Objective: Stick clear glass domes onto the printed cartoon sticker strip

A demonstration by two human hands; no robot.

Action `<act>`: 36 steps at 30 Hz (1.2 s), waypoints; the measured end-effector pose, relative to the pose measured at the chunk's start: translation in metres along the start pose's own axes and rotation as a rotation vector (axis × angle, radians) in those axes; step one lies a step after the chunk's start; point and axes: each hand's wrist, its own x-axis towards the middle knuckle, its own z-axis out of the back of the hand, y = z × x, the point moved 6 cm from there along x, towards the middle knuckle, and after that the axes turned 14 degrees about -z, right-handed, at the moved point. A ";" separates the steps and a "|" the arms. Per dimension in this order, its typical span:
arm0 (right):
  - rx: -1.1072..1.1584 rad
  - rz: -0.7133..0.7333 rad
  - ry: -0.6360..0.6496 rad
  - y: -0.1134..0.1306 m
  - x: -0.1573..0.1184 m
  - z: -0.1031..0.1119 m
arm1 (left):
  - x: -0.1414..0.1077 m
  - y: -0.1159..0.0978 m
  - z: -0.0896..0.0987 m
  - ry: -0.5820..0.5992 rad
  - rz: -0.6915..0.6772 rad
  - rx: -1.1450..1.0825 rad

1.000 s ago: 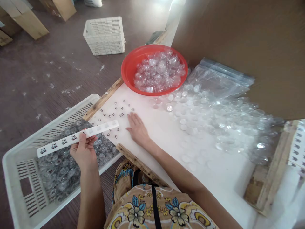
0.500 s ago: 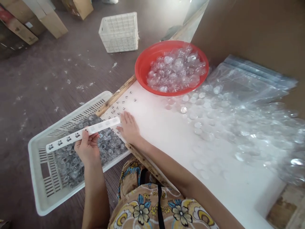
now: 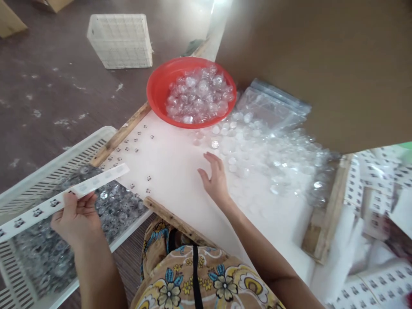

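Note:
My left hand [image 3: 77, 216] pinches a long white strip [image 3: 45, 206] printed with small black panda faces; the strip slants over a white crate [image 3: 114, 249] full of clear round pieces. Over the white tabletop [image 3: 174, 171] is my right hand [image 3: 215, 180], its fingers apart and nothing in them. Clear discs [image 3: 234, 161] lie loose just beyond and to the right of it. Small panda stickers [image 3: 136, 150] are scattered on the table's left part. A red basin [image 3: 157, 92] at the back holds a heap of clear round pieces.
Clear plastic bags [image 3: 270, 105] lie behind the discs, near a brown panel [image 3: 309, 56]. Wooden strips [image 3: 175, 221] edge the table. At the right are more printed panda sheets [image 3: 376, 283]. An upright white basket [image 3: 120, 43] is on the floor.
My right hand has left the strip's end and moved right over the table, toward the discs. My left hand still holds the strip. The view has turned right, showing the printed sheets.

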 end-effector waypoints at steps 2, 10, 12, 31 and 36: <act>-0.128 -0.080 -0.127 -0.030 -0.002 0.031 | -0.005 0.000 -0.010 0.012 -0.001 0.000; -0.292 -0.200 -0.042 -0.065 -0.006 0.025 | -0.028 -0.001 -0.042 0.139 0.028 -0.018; -0.205 -0.096 0.029 -0.054 -0.009 0.017 | -0.032 -0.003 -0.046 0.160 0.026 -0.018; -0.027 0.086 0.121 -0.024 -0.018 0.005 | -0.052 0.010 -0.064 0.209 0.117 -0.091; -0.096 0.183 0.202 -0.015 -0.017 -0.014 | -0.054 0.014 -0.065 0.223 0.128 -0.117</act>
